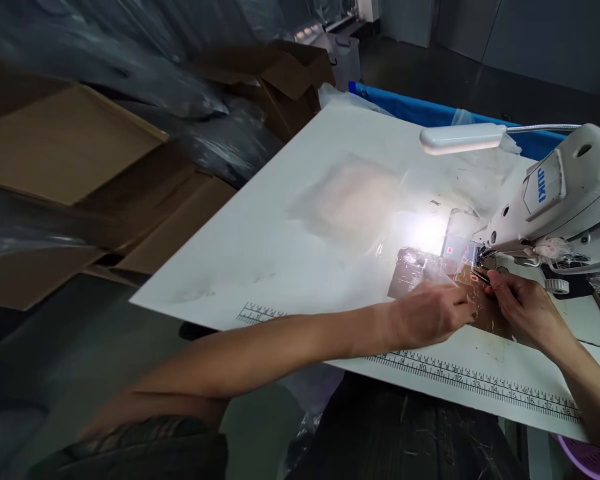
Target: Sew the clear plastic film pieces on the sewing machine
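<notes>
right fingers (503,290) pinch slim dark metal tool (480,275) | mind white sewing machine (560,207), 2 o'clock | left fingers (461,308) blurry, can't tell

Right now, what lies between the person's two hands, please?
In the head view, part of a brown sheet lies between the left hand and right hand.

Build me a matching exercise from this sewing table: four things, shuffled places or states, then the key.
Things:
1. right hand
2. lamp
3. printed ruler
4. sewing machine

Places or states:
A. runs along the near edge of the white table
B. bears blue JUKI lettering
C. holds a slim metal tool
D. white bar on a flexible stem

Pairs: 1-C, 2-D, 3-A, 4-B
</notes>
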Motion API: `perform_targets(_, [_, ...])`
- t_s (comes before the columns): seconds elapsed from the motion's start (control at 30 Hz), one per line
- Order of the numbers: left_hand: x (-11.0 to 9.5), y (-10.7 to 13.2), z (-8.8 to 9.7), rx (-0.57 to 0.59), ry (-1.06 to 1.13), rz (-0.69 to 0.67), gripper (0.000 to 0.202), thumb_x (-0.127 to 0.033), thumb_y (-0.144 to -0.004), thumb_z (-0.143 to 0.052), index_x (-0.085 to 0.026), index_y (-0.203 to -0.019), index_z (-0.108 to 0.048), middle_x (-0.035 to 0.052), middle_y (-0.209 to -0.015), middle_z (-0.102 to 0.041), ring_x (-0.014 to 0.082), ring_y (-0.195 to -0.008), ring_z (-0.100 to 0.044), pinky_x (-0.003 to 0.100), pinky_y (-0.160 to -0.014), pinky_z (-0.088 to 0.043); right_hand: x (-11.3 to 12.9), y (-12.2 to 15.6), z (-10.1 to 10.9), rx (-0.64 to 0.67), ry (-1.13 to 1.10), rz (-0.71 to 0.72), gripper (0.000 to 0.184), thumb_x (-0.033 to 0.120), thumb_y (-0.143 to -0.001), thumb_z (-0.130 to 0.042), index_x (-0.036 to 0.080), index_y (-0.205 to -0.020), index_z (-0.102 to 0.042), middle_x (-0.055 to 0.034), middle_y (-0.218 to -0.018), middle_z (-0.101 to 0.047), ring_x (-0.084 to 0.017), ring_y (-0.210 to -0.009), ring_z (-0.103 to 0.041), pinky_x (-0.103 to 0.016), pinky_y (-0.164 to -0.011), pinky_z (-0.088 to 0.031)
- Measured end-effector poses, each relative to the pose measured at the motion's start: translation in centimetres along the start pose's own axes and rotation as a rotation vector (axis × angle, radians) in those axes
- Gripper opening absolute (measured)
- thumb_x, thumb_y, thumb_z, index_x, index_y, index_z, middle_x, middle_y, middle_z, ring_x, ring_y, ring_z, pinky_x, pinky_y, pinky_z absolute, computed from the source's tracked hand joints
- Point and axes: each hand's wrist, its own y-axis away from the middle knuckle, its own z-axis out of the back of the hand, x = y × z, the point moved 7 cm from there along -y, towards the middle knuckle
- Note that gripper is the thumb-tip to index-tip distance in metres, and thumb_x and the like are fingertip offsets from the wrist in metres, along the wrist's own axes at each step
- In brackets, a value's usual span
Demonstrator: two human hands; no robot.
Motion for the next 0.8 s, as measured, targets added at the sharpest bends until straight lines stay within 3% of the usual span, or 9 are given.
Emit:
perform_targets(0.2, [-2.1, 0.4, 0.8, -0.042, -0.188, -0.038, 0.022, 0.004, -0.086, -0.047, -0.011, -0.079, -0.062, 0.0044, -0.070, -0.064, 0.0123, -0.060, -0.058, 0.024, -0.043, -0.038, 1.2, -0.3, -0.7, 0.172, 0.132, 0.014, 0.055, 0.064, -0.090, -0.034, 0.024, -0.061, -0.057, -0.0012, -0.046, -0.054, -0.017, -0.040, -0.050, -0.026, -0.041, -0.033])
perform_targets(0.57, [-2.0, 0.3, 1.1, -0.107, -0.264, -0.064, 0.025, 0.007, -0.080, -0.046, -0.013, -0.073, -0.058, 0.0023, -0.066, -0.063, 0.0110, -0.054, -0.056, 0.023, -0.041, -0.036, 3.9, -1.1, -1.6, 0.197, 0.274, 0.106, 0.044, 0.052, -0.093, -0.041, 0.025, -0.062, -0.056, -0.0016, -0.048, -0.056, -0.015, -0.038, -0.046, -0.027, -0.044, -0.031])
perform_targets(0.7, [-2.2, 0.4, 1.0, -0.087, -0.257, -0.058, 0.024, 0.006, -0.083, -0.047, -0.013, -0.074, -0.060, 0.0025, -0.067, -0.064, 0.0114, -0.058, -0.059, 0.023, -0.043, -0.038, 4.2, -0.6, -1.3, 0.166, 0.281, 0.152, 0.058, 0.067, -0.092, -0.029, 0.024, -0.059, -0.051, -0.0023, -0.047, -0.055, -0.015, -0.038, -0.045, -0.027, -0.043, -0.030])
perform_targets(0.8, [-2.3, 0.3, 0.7, -0.020, -0.188, -0.065, 0.020, -0.010, -0.095, -0.050, -0.013, -0.080, -0.064, 0.0031, -0.073, -0.066, 0.0118, -0.062, -0.060, 0.023, -0.045, -0.040, 3.0, 0.7, 0.0, 0.108, 0.237, 0.167, 0.073, 0.084, -0.084, -0.016, 0.025, -0.059, -0.051, -0.0034, -0.047, -0.056, -0.017, -0.039, -0.048, -0.029, -0.042, -0.031])
